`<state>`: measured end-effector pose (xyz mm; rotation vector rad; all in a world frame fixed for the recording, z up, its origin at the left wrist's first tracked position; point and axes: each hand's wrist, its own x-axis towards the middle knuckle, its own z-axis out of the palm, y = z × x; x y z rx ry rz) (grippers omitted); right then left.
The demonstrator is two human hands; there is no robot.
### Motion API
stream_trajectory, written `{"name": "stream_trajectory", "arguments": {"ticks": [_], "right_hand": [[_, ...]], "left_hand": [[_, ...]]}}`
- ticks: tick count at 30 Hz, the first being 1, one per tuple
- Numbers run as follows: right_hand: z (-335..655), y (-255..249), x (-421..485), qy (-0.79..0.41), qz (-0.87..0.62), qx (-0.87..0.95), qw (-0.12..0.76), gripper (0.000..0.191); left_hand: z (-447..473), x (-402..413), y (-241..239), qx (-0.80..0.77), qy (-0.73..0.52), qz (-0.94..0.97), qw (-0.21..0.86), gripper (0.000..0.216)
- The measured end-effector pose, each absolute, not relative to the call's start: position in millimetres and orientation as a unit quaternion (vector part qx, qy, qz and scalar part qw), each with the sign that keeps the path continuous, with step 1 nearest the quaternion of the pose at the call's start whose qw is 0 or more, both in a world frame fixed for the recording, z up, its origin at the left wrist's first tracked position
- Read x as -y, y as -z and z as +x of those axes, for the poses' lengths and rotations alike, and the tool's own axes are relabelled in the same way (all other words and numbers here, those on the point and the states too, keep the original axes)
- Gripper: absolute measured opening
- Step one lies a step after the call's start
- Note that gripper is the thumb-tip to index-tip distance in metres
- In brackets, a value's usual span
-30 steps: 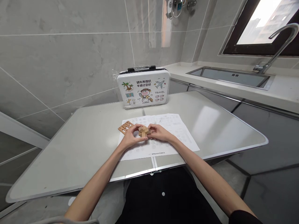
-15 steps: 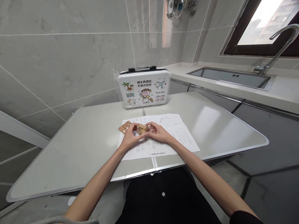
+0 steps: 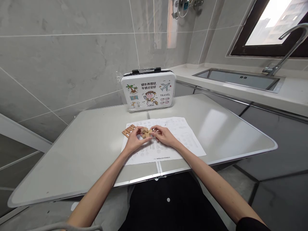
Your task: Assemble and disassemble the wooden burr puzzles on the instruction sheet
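Between my two hands is a wooden interlocking puzzle (image 3: pixel 146 132) made of several light-brown blocks. My left hand (image 3: pixel 135 138) is closed around its left side, thumb along the lower edge. On the right side, the fingertips and thumb of my right hand (image 3: pixel 163 134) pinch the puzzle; the fingers partly hide the blocks there. Beneath both hands lies a printed white sheet (image 3: pixel 178 147) with small diagrams. Just beyond my left hand, a flat wooden piece with slots (image 3: pixel 127 131) rests on the sheet's upper left corner.
At the back of the pale folding table (image 3: pixel 96 154) stands a white case (image 3: pixel 149 91) with cartoon prints, wrapped in clear plastic. A tiled wall rises behind it. To the right are a counter with a sink (image 3: pixel 240 80) and a tap (image 3: pixel 288 48).
The wooden puzzle has turned slightly between my hands. My right fingers have shifted their grip, coming closer together on its right side. My left hand stays nearly in place.
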<state>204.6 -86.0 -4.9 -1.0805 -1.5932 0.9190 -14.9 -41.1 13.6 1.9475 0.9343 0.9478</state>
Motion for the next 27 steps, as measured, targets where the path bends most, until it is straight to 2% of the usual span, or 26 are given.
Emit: {"name": "stream_trajectory", "arguments": {"ticks": [10, 17, 27], "right_hand": [[204.9, 13.3, 82.7, -0.272, -0.478, 0.689, 0.471, 0.029], [209.4, 16.2, 79.2, -0.19, -0.553, 0.665, 0.464, 0.019], [212.2, 28.6, 75.4, -0.137, -0.566, 0.675, 0.453, 0.009]], "left_hand": [[-15.9, 32.5, -16.4, -0.38, -0.462, 0.66, 0.454, 0.055], [-14.2, 34.3, -19.4, -0.358, -0.44, 0.668, 0.483, 0.055], [-14.5, 37.2, -15.8, -0.372, -0.397, 0.733, 0.41, 0.054]]}}
